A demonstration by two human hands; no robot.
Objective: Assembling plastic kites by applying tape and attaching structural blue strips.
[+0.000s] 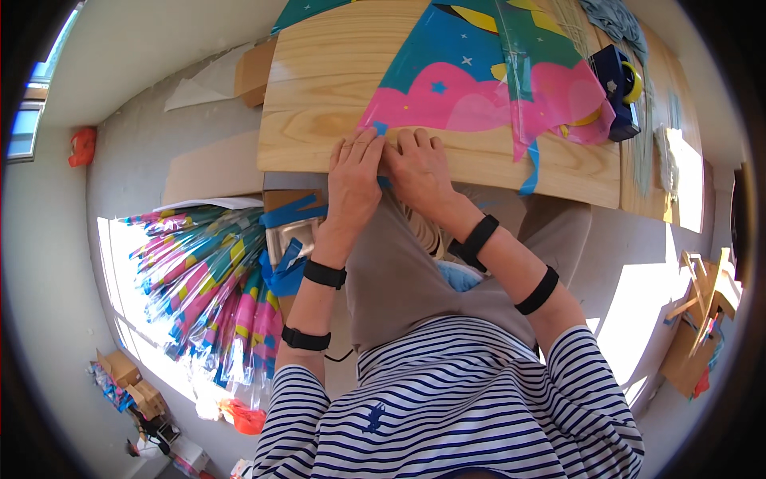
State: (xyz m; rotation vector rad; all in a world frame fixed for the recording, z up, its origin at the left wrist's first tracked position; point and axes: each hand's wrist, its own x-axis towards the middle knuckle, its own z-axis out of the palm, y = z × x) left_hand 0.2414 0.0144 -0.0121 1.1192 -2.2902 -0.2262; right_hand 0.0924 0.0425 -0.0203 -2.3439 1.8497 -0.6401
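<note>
A thin printed sheet (pixel 467 100), pink, blue and teal with clouds and stars, lies on the wooden table (pixel 335 72). At its near left corner is a blue strip (pixel 381 128), showing just above and just below my fingers. My left hand (pixel 355 164) is closed at that corner, its fingers bent over the table edge. Close against it, my right hand (pixel 416 166) has curled fingers on the same strip. Both thumbs and the exact grip are hidden. Another blue strip (pixel 531 169) hangs from the sheet's near right corner over the edge.
Right of the sheet stands a dark blue tape dispenser (pixel 614 92) with a yellow roll. Thin pale rods (pixel 645 152) lie beyond it. Left of my legs is a pile of rolled printed sheets (pixel 211 279), beside blue strips (pixel 283 267). A wooden stand (pixel 702 311) is at far right.
</note>
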